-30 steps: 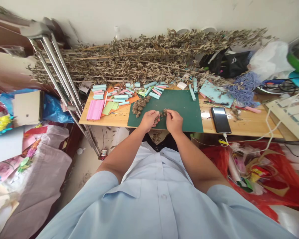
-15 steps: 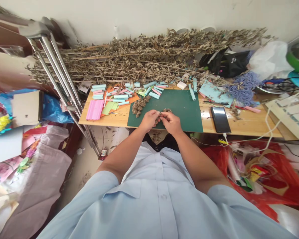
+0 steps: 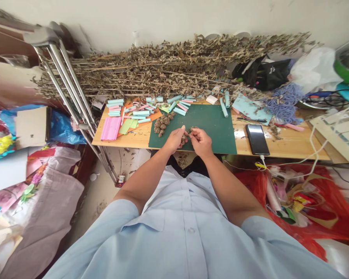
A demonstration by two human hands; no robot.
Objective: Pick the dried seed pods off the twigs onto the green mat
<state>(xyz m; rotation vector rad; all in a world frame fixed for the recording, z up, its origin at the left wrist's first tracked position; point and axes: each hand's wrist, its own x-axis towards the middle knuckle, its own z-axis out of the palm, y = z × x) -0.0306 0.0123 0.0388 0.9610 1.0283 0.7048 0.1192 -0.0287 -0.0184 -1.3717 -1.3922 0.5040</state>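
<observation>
My left hand [image 3: 175,140] is closed around a clump of dried, brownish plant material [image 3: 185,139], part of which shows between the hands. Close on its right, my right hand [image 3: 201,142] has its fingers pinched at the clump's edge; what lies between the fingertips is too small to make out. Both hands are over the front part of a green cutting mat [image 3: 218,126]. A pile of brown, dried plant balls [image 3: 162,123] rests on the mat's left side. Some more dried material is partly hidden behind my right hand.
Long dried leafy stalks [image 3: 163,66] cover the back of the wooden table [image 3: 238,144]. Rolled blue and pink papers [image 3: 141,113] lie left of and behind the mat. A cabled phone [image 3: 257,139] and a power strip [image 3: 337,135] sit right. Metal crutches [image 3: 68,89] lean at the left.
My right hand has drawn slightly to the right, away from the left, opening a small gap between the fingertips. The left thumb has lifted a little. The pile stays in place.
</observation>
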